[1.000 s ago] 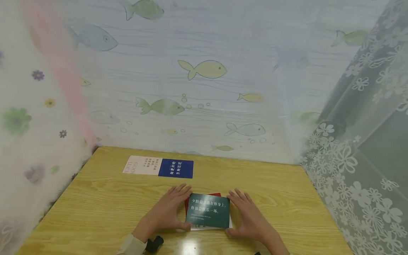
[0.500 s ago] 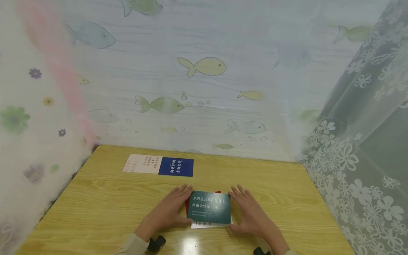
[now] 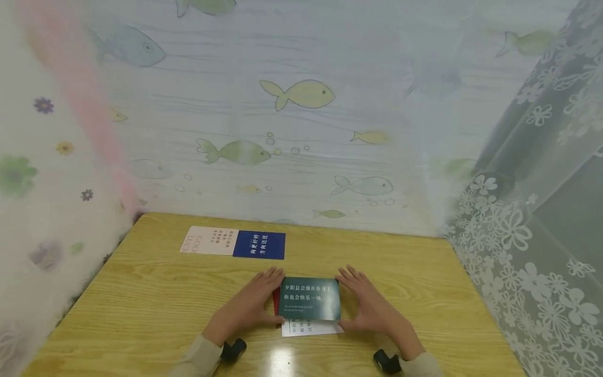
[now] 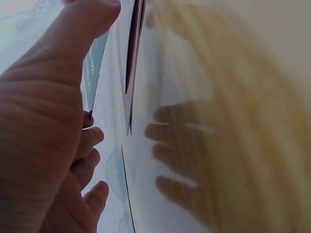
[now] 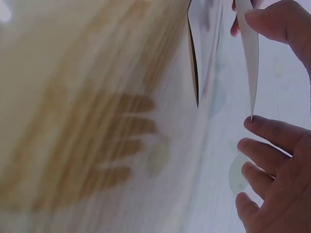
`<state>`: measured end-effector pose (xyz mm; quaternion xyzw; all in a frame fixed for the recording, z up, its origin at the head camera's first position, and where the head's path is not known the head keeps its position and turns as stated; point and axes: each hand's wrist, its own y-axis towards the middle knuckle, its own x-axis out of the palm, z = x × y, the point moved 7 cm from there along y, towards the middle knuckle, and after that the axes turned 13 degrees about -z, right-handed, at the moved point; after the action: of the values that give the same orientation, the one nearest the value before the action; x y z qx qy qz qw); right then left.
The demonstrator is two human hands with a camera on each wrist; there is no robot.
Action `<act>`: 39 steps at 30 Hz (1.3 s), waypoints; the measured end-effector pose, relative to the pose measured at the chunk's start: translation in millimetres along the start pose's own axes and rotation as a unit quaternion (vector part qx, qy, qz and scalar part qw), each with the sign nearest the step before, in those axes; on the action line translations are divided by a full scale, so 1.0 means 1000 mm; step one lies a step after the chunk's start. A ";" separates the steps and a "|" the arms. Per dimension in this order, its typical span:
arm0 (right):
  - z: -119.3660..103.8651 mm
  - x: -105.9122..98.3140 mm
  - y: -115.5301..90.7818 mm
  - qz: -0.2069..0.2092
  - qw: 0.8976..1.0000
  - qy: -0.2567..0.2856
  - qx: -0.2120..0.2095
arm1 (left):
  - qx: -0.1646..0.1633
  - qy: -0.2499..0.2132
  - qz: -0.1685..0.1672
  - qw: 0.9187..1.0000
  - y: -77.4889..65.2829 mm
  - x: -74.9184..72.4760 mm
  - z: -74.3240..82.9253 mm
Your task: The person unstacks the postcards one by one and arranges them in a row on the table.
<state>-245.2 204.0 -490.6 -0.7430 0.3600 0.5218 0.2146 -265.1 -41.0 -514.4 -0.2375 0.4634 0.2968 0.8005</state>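
A dark green card (image 3: 309, 299) with white lettering is held up level between both hands. My left hand (image 3: 252, 301) holds its left edge, thumb at the near corner and index finger at the far one. Likewise, my right hand (image 3: 366, 305) holds the right edge; in the right wrist view the card's pale underside (image 5: 250, 58) spans from thumb to index fingertip. Below it, a white card (image 3: 313, 328) with dark lettering and a red card (image 3: 276, 301) lie on the table, mostly covered. The left wrist view shows a gap between the green card (image 4: 95, 73) and those lower cards.
At the back left of the wooden table (image 3: 400, 272), a pink card (image 3: 209, 241) and a blue card (image 3: 259, 245) lie side by side. A fish-print curtain (image 3: 301, 157) hangs behind the table. Black wrist cameras (image 3: 233, 350) sit near the sleeves.
Both hands and the green card have shifted slightly away from the near table edge in the head view. More of the white card's lettering now shows below the green one.
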 end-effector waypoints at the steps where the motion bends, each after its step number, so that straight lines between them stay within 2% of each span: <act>1: 0.002 0.000 0.002 0.001 1.000 0.005 -0.003 | 0.000 0.001 0.000 1.000 0.002 -0.001 -0.001; 9: 0.022 -0.004 0.020 -0.020 0.999 0.040 0.022 | -0.006 0.035 0.003 0.999 0.023 -0.009 -0.012; 12: 0.029 -0.007 0.027 -0.024 0.998 0.045 0.024 | -0.008 0.060 0.000 0.998 0.034 -0.015 -0.015; 16: 0.044 -0.009 0.038 -0.027 0.998 0.051 0.037 | -0.011 0.071 -0.011 0.997 0.051 -0.023 -0.021; 21: 0.066 -0.008 0.054 -0.039 0.994 0.081 0.067 | -0.025 0.051 -0.022 0.998 0.071 -0.034 -0.035; 28: 0.087 -0.004 0.077 -0.067 0.988 0.097 0.101 | -0.050 0.026 -0.041 0.998 0.085 -0.046 -0.057; 34: 0.102 -0.007 0.091 -0.088 0.985 0.090 0.118 | -0.059 0.020 -0.047 0.997 0.098 -0.052 -0.064; 39: 0.115 -0.008 0.096 -0.105 0.980 0.088 0.142 | -0.068 0.017 -0.063 0.996 0.111 -0.051 -0.069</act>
<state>-390.9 224.0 -519.8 -0.7819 0.3678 0.3721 0.3390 -403.9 -20.5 -512.9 -0.3253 0.4397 0.2731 0.7914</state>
